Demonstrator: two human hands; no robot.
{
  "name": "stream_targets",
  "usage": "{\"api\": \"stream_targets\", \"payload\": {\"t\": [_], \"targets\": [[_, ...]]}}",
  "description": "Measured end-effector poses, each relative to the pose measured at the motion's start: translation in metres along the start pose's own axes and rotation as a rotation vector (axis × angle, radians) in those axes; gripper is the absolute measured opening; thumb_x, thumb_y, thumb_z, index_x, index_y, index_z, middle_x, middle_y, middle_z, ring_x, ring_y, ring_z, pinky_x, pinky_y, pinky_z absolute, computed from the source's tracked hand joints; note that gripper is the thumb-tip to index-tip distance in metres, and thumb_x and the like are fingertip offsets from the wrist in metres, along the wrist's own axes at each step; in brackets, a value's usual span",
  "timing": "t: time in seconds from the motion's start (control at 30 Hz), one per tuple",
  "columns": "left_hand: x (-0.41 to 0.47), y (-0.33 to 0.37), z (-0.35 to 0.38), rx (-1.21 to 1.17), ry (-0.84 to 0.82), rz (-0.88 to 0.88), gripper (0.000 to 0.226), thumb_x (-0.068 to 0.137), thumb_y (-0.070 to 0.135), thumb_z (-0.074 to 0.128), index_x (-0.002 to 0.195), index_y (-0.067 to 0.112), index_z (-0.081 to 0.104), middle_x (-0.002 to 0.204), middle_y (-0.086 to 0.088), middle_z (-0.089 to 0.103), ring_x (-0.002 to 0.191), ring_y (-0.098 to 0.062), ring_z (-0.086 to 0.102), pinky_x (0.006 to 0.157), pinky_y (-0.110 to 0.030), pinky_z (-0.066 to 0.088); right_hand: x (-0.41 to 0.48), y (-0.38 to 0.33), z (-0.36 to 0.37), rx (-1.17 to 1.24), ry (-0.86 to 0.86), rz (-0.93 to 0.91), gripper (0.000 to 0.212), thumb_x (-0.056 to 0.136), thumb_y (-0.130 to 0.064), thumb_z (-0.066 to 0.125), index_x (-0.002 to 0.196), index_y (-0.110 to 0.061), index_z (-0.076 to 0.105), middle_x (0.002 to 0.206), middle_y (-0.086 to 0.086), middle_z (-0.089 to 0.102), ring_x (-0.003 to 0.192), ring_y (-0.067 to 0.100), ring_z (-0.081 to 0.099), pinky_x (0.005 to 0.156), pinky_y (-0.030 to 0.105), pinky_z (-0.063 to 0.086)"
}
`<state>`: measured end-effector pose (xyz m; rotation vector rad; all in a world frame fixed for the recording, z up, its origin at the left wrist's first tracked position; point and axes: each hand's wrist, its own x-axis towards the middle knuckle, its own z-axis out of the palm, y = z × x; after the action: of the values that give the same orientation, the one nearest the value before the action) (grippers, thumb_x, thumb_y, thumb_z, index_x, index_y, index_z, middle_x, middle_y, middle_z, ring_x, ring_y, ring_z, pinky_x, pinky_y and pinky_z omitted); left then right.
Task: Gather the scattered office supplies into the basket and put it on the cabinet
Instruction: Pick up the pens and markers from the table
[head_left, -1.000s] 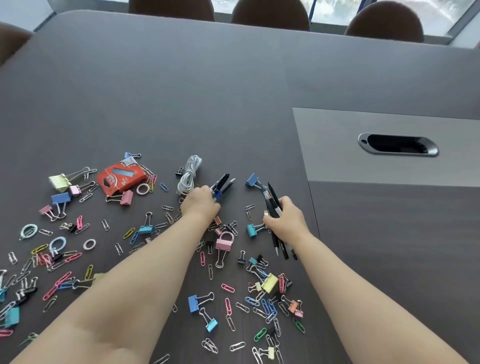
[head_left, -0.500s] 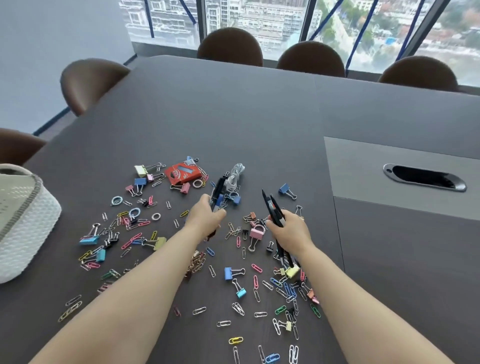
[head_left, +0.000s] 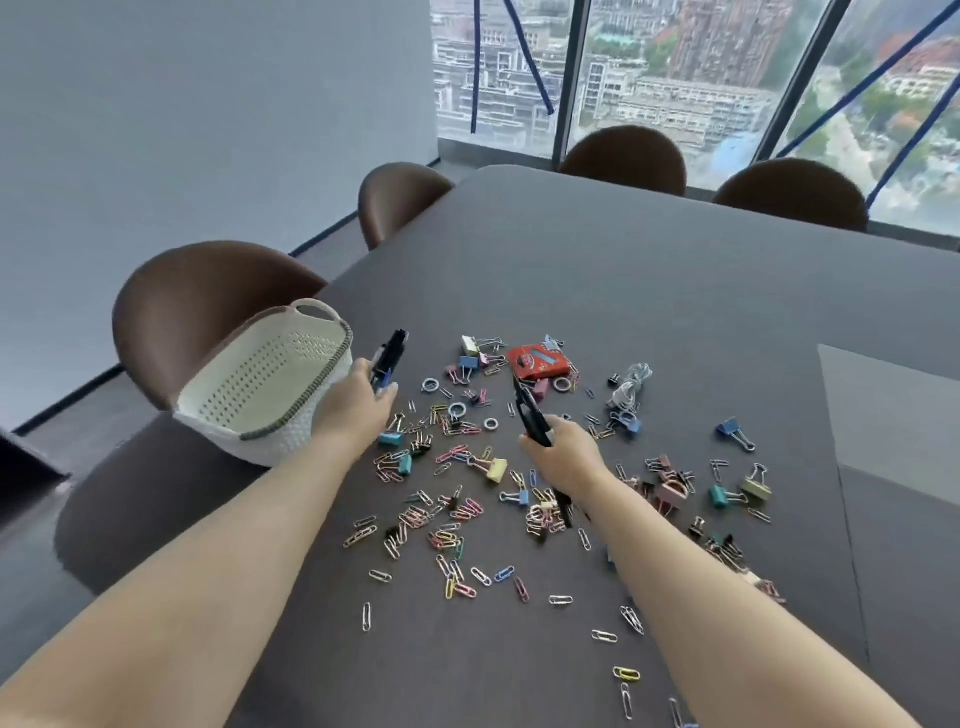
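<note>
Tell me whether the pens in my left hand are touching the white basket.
Apart. The head view shows a strip of dark table between the pens gripped in the left hand and the basket rim.

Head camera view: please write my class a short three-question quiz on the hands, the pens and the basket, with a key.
1. True or false: the left hand holds nothing.
2. Fill in: the right hand grips a bunch of dark ___.
3. Where does the white basket stand? A) left of the left hand B) between the two hands C) right of the right hand

Key: 1 false, it grips pens; 2 pens; 3 A.
</note>
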<state>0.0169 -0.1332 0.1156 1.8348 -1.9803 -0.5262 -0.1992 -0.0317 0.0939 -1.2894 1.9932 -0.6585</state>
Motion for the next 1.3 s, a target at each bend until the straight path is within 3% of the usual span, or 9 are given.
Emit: {"api": "stream_targets", "payload": {"t": [0.1,0.2,0.5,0.6,0.7,0.8,0.93,1.13,1.3], "targets": [[0.028,-0.028,-0.024,0.116,0.076,0.002,0.03,0.09,0.029,0.053,0.109,0.008,0.046,0.097,-0.014,0.062,0.092,-0.036,0.059,0.071,-0.036,0.04,0.009,-0.021,0.016,0.029,0.015,0.015,0.006,0.089,-0.029,0.052,0.087,-0.023,0.054,0.066,-0.009,0.053,0.058,0.011,0.05,0.054,0.025,0.04],[0.062,-0.062,-0.032,0.155,0.041,-0.039,0.035,0.089,0.031,0.052,0.114,0.008,0.043,0.105,-0.017,0.062,0.095,-0.037,0.059,0.075,-0.039,0.044,0.016,-0.038,0.035,0.059,0.061,0.058,0.02,0.087,-0.029,0.052,0.068,-0.031,0.045,0.062,-0.008,0.053,0.062,0.019,0.052,0.063,0.027,0.041],[0.108,-0.113,-0.009,-0.085,-0.262,-0.125,0.066,0.085,0.053,0.052,0.131,0.009,0.038,0.131,-0.013,0.052,0.119,-0.034,0.048,0.098,-0.042,0.039,0.017,-0.058,0.072,0.064,0.17,0.147,0.01,0.087,-0.029,0.052,0.082,-0.021,0.055,0.065,-0.007,0.055,0.069,0.02,0.053,0.064,0.029,0.04],[0.104,-0.118,-0.004,0.054,-0.368,-0.103,0.082,0.084,0.069,0.031,0.143,0.012,0.023,0.144,-0.013,0.038,0.131,-0.034,0.035,0.106,-0.048,0.03,0.019,-0.062,0.074,0.062,0.175,0.161,0.014,0.087,-0.029,0.051,0.083,-0.016,0.057,0.063,-0.004,0.055,0.065,0.02,0.052,0.062,0.029,0.04],[0.093,-0.121,-0.006,0.215,-0.407,-0.035,0.09,0.08,0.071,0.04,0.145,0.014,0.017,0.15,-0.011,0.026,0.136,-0.03,0.027,0.106,-0.048,0.027,0.026,-0.071,0.075,0.037,0.155,0.119,0.01,0.089,-0.028,0.052,0.084,-0.02,0.055,0.063,-0.008,0.053,0.065,0.019,0.051,0.061,0.028,0.04],[0.081,-0.129,-0.009,0.277,-0.49,0.036,0.075,0.084,0.046,0.057,0.141,0.009,0.025,0.143,-0.012,0.038,0.128,-0.029,0.04,0.099,-0.036,0.037,0.034,-0.081,0.077,0.014,0.122,0.065,0.008,0.089,-0.028,0.053,0.09,-0.021,0.055,0.065,-0.01,0.053,0.073,0.02,0.053,0.067,0.028,0.04],[0.068,-0.145,-0.022,0.381,-0.424,0.114,0.049,0.093,0.023,0.043,0.14,0.021,0.028,0.138,-0.009,0.046,0.122,-0.028,0.047,0.096,-0.035,0.04,0.042,-0.098,0.084,0.007,0.083,-0.018,0.018,0.09,-0.028,0.053,0.101,-0.016,0.06,0.083,-0.002,0.061,0.079,0.02,0.055,0.068,0.025,0.038],[0.047,-0.177,-0.046,0.445,-0.422,0.334,0.047,0.092,0.024,0.05,0.137,0.032,0.039,0.13,0.001,0.056,0.116,-0.024,0.051,0.094,-0.031,0.041,0.055,-0.133,0.105,-0.043,0.032,-0.151,0.021,0.089,-0.031,0.053,0.098,-0.013,0.06,0.076,0.0,0.059,0.073,0.022,0.056,0.066,0.03,0.041],[0.032,-0.217,-0.064,0.604,-0.207,0.488,0.016,0.085,0.036,0.061,0.091,0.021,0.064,0.098,0.004,0.067,0.107,-0.019,0.055,0.105,-0.035,0.025,0.061,-0.181,0.137,-0.29,0.019,-0.359,0.023,0.089,-0.035,0.053,0.101,-0.015,0.057,0.083,0.006,0.063,0.078,0.029,0.059,0.067,0.033,0.046]]}}
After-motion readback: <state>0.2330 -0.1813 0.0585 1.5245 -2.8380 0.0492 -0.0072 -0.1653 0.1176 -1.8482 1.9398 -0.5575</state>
